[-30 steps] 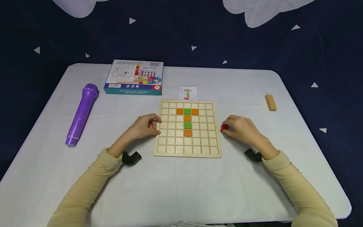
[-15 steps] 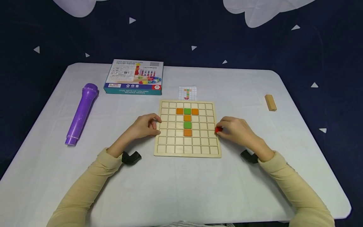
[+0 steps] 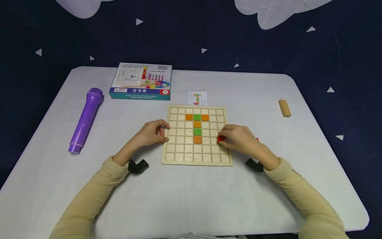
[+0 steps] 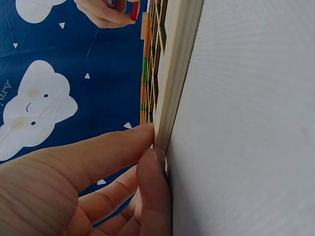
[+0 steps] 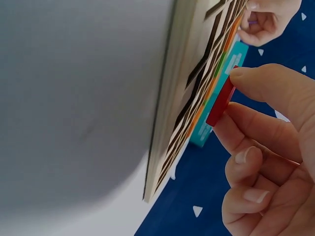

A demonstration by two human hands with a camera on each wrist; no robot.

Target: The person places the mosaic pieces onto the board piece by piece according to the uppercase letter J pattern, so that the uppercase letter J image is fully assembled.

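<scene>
A wooden grid board (image 3: 179, 156) lies on the table, with orange tiles (image 3: 197, 139) and green tiles (image 3: 197, 131) set in a T shape. My left hand (image 3: 153, 133) holds the board's left edge, thumb and fingertip against the rim (image 4: 170, 93). Over the board's right columns, my right hand (image 3: 240, 138) pinches a flat red tile (image 5: 222, 103) between thumb and fingers. In the right wrist view the tile is tilted and apart from the board. Another bit of red (image 3: 257, 139) shows behind the right wrist, mostly hidden.
A small pattern card (image 3: 197, 98) lies behind the board. The flat cardboard box (image 3: 141, 81) is at the back left, and a purple tube (image 3: 86, 121) lies left of it. On the right rests a wooden block (image 3: 285, 108). Black wrist mounts (image 3: 138, 166) sit under both wrists.
My right hand has moved left with the red tile, from beside the board to over its right columns. A bit of red now shows behind its wrist. The left hand has stayed put.
</scene>
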